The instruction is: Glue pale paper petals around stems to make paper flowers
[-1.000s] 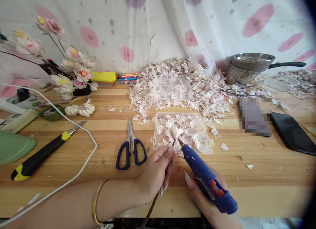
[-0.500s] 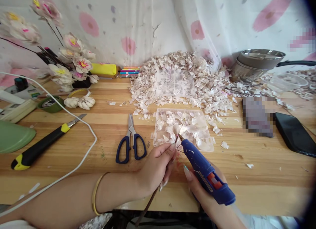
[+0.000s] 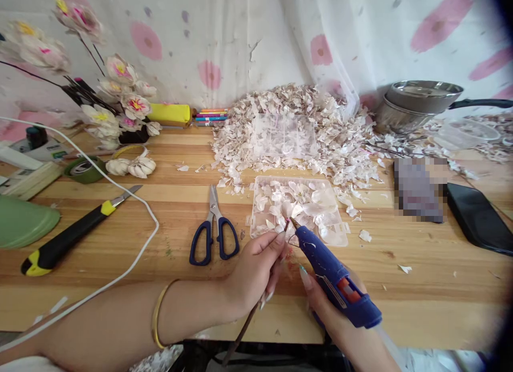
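Observation:
My left hand (image 3: 256, 270) is closed on a thin brown stem (image 3: 242, 329), whose upper end pokes out past the fingertips with a pale petal at its tip. In my right hand (image 3: 328, 308) is a blue glue gun (image 3: 332, 273). The gun's nozzle points up and left, right beside the stem's tip; whether they touch is too small to tell. Just beyond both hands lies a clear plastic tray (image 3: 255, 201) holding loose pale petals (image 3: 316, 209). Blue-handled scissors (image 3: 214, 227) rest left of my left hand, blades slightly apart.
A black-and-yellow utility knife (image 3: 72, 235) and a white cable (image 3: 138, 260) lie at the left. Behind the tray is a big petal heap (image 3: 236, 142). Steel pans (image 3: 417, 107) and a phone (image 3: 479, 217) are at the right. Finished flowers (image 3: 134, 106) stand back left.
Both hands hold nearly the same pose. The glue gun's nozzle has shifted very slightly away from the stem's tip.

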The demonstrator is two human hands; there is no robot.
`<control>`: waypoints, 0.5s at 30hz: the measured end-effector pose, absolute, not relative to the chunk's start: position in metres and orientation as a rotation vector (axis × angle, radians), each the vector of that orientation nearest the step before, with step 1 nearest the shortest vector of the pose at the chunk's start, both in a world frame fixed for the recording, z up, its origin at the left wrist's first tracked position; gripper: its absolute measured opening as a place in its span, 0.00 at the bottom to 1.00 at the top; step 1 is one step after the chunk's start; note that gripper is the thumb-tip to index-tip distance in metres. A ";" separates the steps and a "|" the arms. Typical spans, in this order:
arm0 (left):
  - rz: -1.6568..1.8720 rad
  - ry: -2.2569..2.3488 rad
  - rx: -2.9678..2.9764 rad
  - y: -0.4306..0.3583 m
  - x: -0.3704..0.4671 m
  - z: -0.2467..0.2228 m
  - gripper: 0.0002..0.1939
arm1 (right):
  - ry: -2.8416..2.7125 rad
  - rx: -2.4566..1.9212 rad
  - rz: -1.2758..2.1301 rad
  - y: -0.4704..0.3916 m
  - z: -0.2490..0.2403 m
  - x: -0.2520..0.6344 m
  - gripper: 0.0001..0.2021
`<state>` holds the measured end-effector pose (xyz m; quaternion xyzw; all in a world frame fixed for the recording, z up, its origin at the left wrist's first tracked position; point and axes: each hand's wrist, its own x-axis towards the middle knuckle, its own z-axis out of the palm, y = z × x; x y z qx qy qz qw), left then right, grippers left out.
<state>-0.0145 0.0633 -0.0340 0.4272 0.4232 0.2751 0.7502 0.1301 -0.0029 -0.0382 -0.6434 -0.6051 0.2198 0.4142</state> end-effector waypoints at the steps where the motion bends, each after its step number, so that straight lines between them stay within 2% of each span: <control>1: 0.601 0.925 0.937 0.063 -0.015 -0.034 0.21 | -1.545 -1.601 0.552 -0.002 -0.038 0.131 0.06; 6: 0.598 0.925 0.933 0.063 -0.015 -0.034 0.22 | -1.544 -1.591 0.506 0.000 -0.040 0.130 0.05; 11: 0.599 0.938 0.922 0.063 -0.015 -0.037 0.21 | -1.506 -1.585 0.496 0.001 -0.045 0.130 0.10; 15: 0.605 0.933 0.910 0.063 -0.015 -0.039 0.22 | -1.531 -1.622 0.521 0.001 -0.039 0.129 0.09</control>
